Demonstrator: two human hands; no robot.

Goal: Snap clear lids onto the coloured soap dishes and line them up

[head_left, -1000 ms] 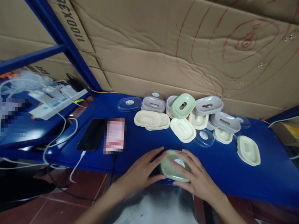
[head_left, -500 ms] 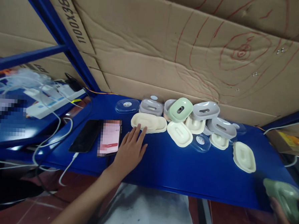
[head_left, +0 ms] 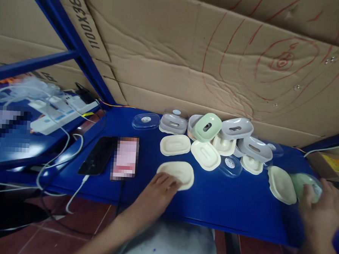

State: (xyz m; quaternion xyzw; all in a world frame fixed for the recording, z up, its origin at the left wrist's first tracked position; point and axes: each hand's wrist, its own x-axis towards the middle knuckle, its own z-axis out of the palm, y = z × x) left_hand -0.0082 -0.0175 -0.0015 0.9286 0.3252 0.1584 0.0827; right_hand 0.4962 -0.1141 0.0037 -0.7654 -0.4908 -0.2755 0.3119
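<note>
My left hand (head_left: 162,191) grips the near-left edge of a cream rounded tray (head_left: 183,173) with a raised middle, low over the blue table's front half. Another cream tray (head_left: 175,145) lies just behind it. At the right end, my right hand (head_left: 324,205) is closed around a pale green oval dish (head_left: 305,185), which looks like a soap dish; the grip partly covers it, and motion blurs it. Its left side meets or overlaps a tilted cream tray (head_left: 281,185); I cannot tell whether they touch.
Grey slotted dishes (head_left: 237,128), a green slotted dish (head_left: 207,127), more cream trays (head_left: 205,155) and clear lids (head_left: 146,121) crowd the table's back. Two phones (head_left: 97,155) and white cables lie left. A cardboard wall (head_left: 161,66) stands behind; an open carton (head_left: 326,161) sits right.
My left hand has drawn the upper of two overlapping cream trays forward and right, off the other. My right hand has brought the green dish in from the lower right onto the table's right end.
</note>
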